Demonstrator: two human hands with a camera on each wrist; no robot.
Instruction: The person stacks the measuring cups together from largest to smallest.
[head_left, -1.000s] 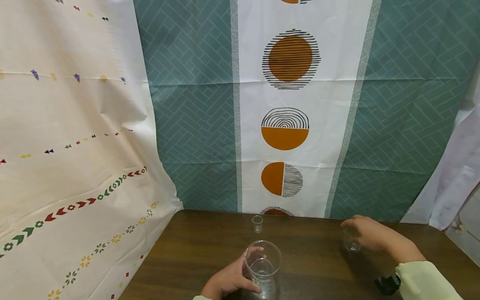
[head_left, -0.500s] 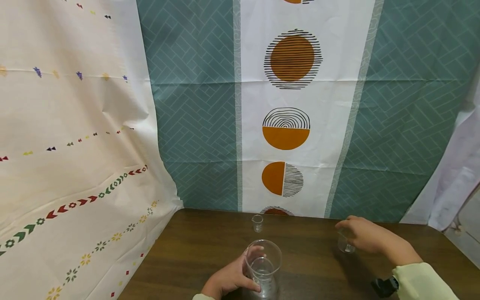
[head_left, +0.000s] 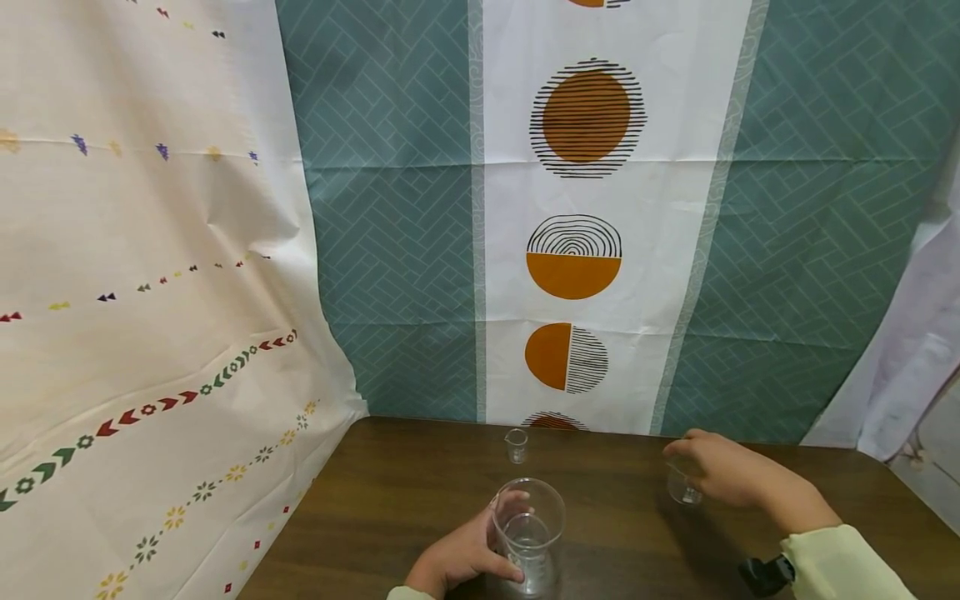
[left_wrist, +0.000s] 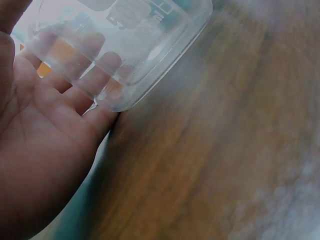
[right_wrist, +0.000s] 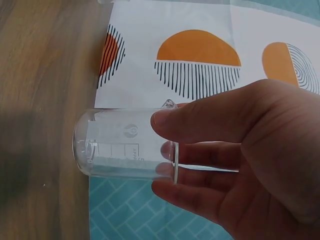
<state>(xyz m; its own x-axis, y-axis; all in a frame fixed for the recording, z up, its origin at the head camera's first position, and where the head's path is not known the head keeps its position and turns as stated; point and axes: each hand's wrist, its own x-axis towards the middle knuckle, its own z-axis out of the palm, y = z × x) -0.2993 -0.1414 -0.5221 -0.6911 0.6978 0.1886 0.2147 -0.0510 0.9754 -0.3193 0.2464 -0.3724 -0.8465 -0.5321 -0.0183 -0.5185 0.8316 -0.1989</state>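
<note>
A large clear glass beaker [head_left: 536,542] stands upright at the table's near middle, and my left hand [head_left: 468,550] grips its left side, fingers behind and thumb in front. In the left wrist view the fingers show through the glass of the beaker [left_wrist: 145,45], near its base. Over on the right, my right hand [head_left: 731,473] pinches a small clear beaker [right_wrist: 125,142] by its rim from above, thumb on one side and fingers on the other. Whether its base touches the table I cannot tell. Near the back edge stands the smallest beaker [head_left: 517,447], upright and untouched.
The brown wooden table [head_left: 405,483] ends at a patterned curtain [head_left: 397,358] behind. A cream cloth [head_left: 172,467] with coloured motifs hangs along the left side. Pale fabric [head_left: 900,358] hangs at the right edge.
My right hand has moved a little to the left, bringing the small beaker with it. The left hand keeps its grip on the large beaker, which stays in place.
</note>
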